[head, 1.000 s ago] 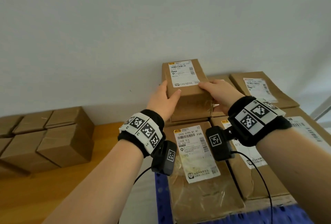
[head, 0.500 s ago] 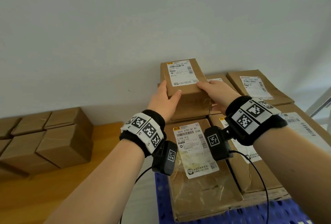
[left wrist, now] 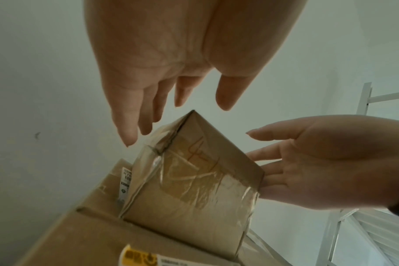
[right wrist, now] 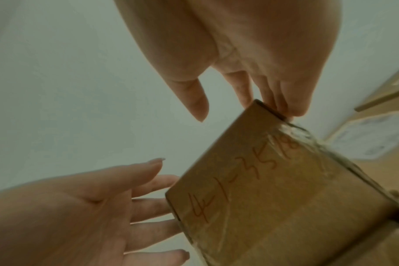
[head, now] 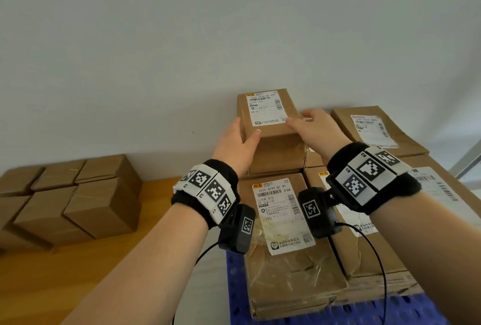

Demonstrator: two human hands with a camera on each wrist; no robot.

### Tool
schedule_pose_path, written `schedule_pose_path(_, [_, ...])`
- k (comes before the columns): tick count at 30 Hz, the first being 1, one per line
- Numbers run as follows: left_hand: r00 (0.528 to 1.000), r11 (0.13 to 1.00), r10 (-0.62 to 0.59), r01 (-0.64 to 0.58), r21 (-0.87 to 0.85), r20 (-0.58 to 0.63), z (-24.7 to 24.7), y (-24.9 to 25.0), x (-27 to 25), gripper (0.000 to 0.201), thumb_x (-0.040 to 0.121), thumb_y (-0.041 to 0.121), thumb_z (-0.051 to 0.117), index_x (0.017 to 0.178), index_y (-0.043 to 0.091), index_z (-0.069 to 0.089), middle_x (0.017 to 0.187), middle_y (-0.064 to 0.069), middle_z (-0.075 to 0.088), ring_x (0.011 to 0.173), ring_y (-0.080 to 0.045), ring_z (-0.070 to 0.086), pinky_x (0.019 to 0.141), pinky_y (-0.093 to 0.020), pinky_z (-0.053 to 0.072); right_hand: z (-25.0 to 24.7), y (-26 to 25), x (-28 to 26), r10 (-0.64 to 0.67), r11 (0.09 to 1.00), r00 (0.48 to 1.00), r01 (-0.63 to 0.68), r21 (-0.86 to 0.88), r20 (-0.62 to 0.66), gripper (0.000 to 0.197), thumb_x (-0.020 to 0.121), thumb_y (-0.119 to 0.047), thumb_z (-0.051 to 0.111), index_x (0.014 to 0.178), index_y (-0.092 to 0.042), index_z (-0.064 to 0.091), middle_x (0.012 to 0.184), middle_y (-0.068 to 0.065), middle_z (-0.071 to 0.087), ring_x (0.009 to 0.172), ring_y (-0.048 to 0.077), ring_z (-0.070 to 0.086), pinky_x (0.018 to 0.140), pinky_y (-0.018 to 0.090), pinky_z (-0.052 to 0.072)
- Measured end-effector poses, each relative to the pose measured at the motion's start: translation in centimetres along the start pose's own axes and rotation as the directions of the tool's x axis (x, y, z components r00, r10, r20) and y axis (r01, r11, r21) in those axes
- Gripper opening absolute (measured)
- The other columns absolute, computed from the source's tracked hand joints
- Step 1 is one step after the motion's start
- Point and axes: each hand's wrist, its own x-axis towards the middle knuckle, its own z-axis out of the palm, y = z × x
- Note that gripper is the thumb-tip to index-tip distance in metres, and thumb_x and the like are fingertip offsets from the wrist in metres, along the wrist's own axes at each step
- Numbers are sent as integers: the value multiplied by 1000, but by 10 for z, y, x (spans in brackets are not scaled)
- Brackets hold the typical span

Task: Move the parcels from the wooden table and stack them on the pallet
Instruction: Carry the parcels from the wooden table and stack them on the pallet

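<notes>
Top parcel (head: 268, 127): rests on the stacked parcels (head: 283, 225).
Left hand (head: 235, 146): fingers straight, flanking its left side.
Right hand (head: 316, 127): fingers straight, touching its right edge.

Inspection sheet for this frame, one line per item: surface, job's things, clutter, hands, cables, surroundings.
Surface: blue pallet beside wooden table.
Job's things: small parcel sits atop stacked parcels; plain boxes wait on the table.
Clutter: nothing seen.
Hands: left hand and right hand flank the small parcel, fingers straight.
Cables: black cables hang from wrist cameras.
Surroundings: white wall; white metal frame at right.
</notes>
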Motion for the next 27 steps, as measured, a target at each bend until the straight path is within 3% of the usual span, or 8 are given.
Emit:
schedule_pose_path(3, [999,1000,-8,8,4,-45,-7,2,-4,53,97,31,43,145,14,26,147,-5,36,132,-19,38,97,-21,31,0,-12,-10,-95,995,995,94,-34,-11,58,92,-28,55,143,-12,33,138,5,46,89,8,52,75,22,43])
schedule_pose_path(4, [998,1000,-12,13,23,-65,-11,1,-5,56,97,33,43,146,15,24,149,-6,33,134,-20,36,104,-27,31,2,-17,-14,-123,992,992,123,-39,-17,57,92,-27,54,143,-12,33,139,5,46,95,9,53,76,21,40])
schedule_pose_path(6, [993,998,4,3,55,-122,-20,-2,-9,58,96,35,44,146,15,24,149,-7,32,135,-20,35,111,-37,31,8,-25,-20,-179,983,983,178,-45,-28,55,93,-26,54,142,-12,35,142,4,44,122,15,46,86,19,33])
schedule_pose_path(9, [972,998,49,-37,58,-228,-35,-7,-20,49,96,29,45,142,14,34,143,-6,42,130,-17,41,108,-33,34,24,-37,-31,-253,966,967,253,-60,7,52,93,-27,54,141,-12,38,142,2,44,130,14,40,89,17,29])
schedule_pose_path(13, [944,996,74,-55,68,-322,-62,-20,-42,40,97,23,46,135,14,45,132,-3,52,122,-14,48,101,-24,35,50,-48,-47,-296,952,951,302,-48,92,50,93,-27,55,139,-12,41,140,1,47,129,13,41,93,18,30])
schedule_pose_path(18, [933,998,55,-38,55,-356,-108,-48,-80,37,96,23,47,133,16,48,126,1,56,114,-8,50,97,-19,36,95,-71,-79,-333,942,931,337,1,151,45,91,-26,59,132,-11,49,129,3,54,120,13,48,91,20,35])
schedule_pose_path(23, [910,999,2,12,31,-415,-182,-95,-140,38,96,24,47,133,17,48,126,4,56,116,-8,51,101,-24,38,165,-105,-136,-372,927,901,374,39,223,38,89,-29,59,125,-15,56,117,0,59,109,12,54,88,23,39])
schedule_pose_path(27, [887,997,-31,60,48,-460,-260,-146,-205,37,96,24,47,132,18,49,127,6,56,111,-2,50,95,-17,36,246,-130,-203,-364,931,875,351,101,320,37,91,-28,58,126,-15,55,115,-3,57,105,10,51,81,20,37])
